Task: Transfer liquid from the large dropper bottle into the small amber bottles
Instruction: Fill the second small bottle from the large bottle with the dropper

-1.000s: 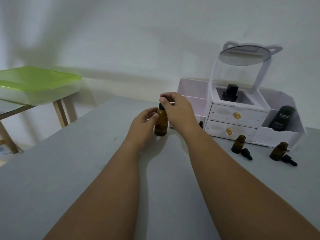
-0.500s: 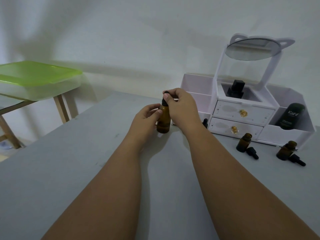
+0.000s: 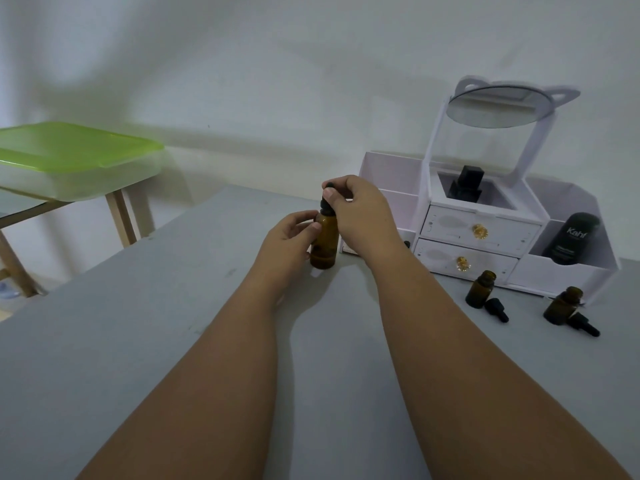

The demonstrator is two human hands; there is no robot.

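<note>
Bottle [image 3: 325, 242] stands on the tabletop [image 3: 138, 323], left hand [image 3: 289, 239] gripping its side, right hand [image 3: 362, 213] pinching its dropper cap [image 3: 326, 205].

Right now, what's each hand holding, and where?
Both on the large dropper bottle: left hand grips its body, right hand pinches the black dropper cap.

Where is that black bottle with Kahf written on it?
In the head view the black Kahf bottle stands on the far right, in the right-hand compartment of the white organizer, behind the rightmost small amber bottle.
</note>
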